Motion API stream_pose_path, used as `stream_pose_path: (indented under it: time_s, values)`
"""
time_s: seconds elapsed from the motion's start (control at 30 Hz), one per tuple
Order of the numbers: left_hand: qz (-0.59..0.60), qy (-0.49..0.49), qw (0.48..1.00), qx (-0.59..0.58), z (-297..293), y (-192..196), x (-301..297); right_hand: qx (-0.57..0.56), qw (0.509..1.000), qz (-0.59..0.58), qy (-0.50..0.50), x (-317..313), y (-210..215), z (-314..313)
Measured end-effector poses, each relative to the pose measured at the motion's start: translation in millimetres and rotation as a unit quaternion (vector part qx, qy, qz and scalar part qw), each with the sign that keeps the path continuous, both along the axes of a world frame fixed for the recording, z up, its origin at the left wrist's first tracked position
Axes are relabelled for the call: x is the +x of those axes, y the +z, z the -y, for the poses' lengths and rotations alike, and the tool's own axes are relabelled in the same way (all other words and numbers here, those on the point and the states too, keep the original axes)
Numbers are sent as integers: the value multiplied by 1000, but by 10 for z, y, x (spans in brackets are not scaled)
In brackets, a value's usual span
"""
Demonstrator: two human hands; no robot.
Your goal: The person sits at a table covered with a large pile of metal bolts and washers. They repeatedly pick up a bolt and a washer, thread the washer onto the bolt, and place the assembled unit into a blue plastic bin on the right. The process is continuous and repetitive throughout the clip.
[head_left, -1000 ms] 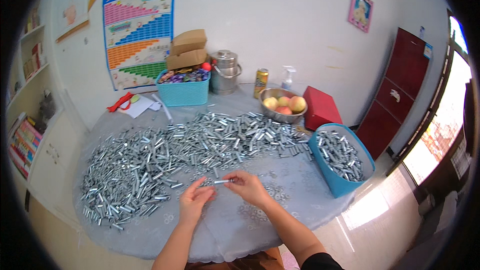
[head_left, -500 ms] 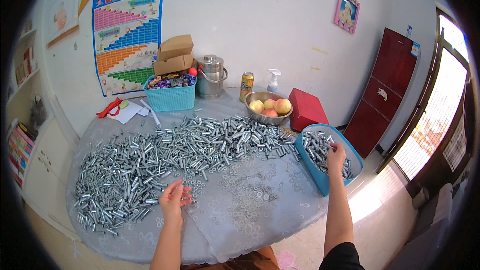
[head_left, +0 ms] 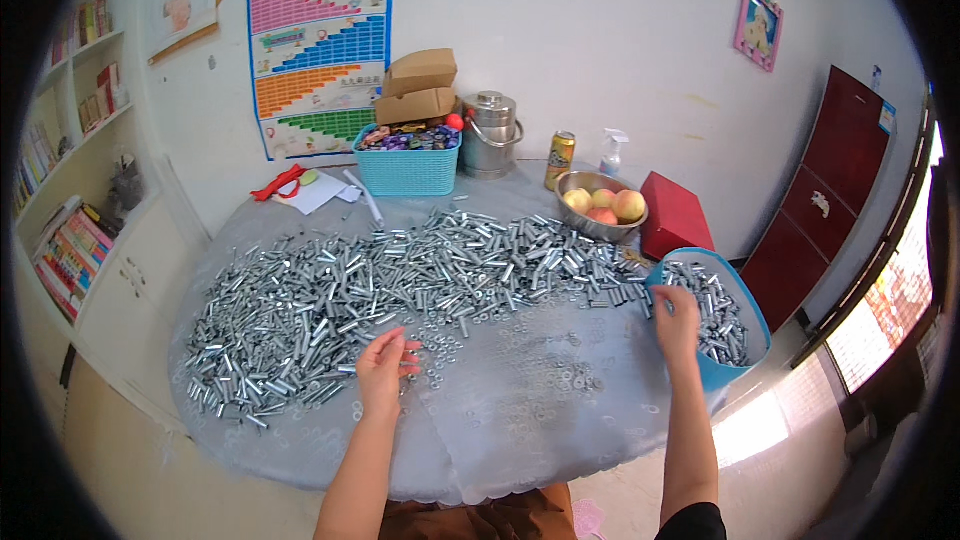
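Note:
My left hand point(head_left: 387, 368) hovers at the near edge of a wide heap of silver metal tubes and bolts point(head_left: 330, 315), its fingers loosely apart with nothing visible in them. Small nuts point(head_left: 437, 355) lie just to the right of its fingertips. My right hand point(head_left: 677, 320) is over the left rim of a blue basket point(head_left: 762, 328). Its fingers point down and left, slightly apart; I make out nothing in them, though the back of the hand partly hides them. Inside the basket lie many metal tubes point(head_left: 722, 325) like those in the heap.
Flat washers point(head_left: 575, 378) are scattered on the grey tablecloth point(head_left: 500, 440). Behind the heap stand a turquoise basket point(head_left: 408, 175) of wrapped items, a steel canister point(head_left: 490, 135), a yellow can point(head_left: 560, 160), a bowl point(head_left: 612, 231) of fruit and a red box point(head_left: 677, 217).
My right hand has moved left from above the blue basket's contents to its left rim. My left hand stays by the heap's near edge. The whole view has turned left.

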State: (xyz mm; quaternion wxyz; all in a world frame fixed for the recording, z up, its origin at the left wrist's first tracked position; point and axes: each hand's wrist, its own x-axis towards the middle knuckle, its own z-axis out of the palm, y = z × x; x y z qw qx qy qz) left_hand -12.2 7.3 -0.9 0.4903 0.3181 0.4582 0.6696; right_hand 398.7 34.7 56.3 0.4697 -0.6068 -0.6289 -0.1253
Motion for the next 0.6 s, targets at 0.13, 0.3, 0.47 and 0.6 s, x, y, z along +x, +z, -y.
stream_pose_path:
  time_s: [0.13,0.3,0.47,0.6]
  values:
    - [-14,56,998,24,-54,-101,-81,-194,946,-110,234,-883,-231,-136]
    - [-72,144,985,58,-100,-134,-238,-180,909,3,375,-1869,-486,-248]
    - [35,163,985,40,-69,51,-400,-184,930,77,308,-2273,-695,-351]
    - [91,170,980,53,-20,284,-609,-209,932,87,283,-2246,-694,-402]
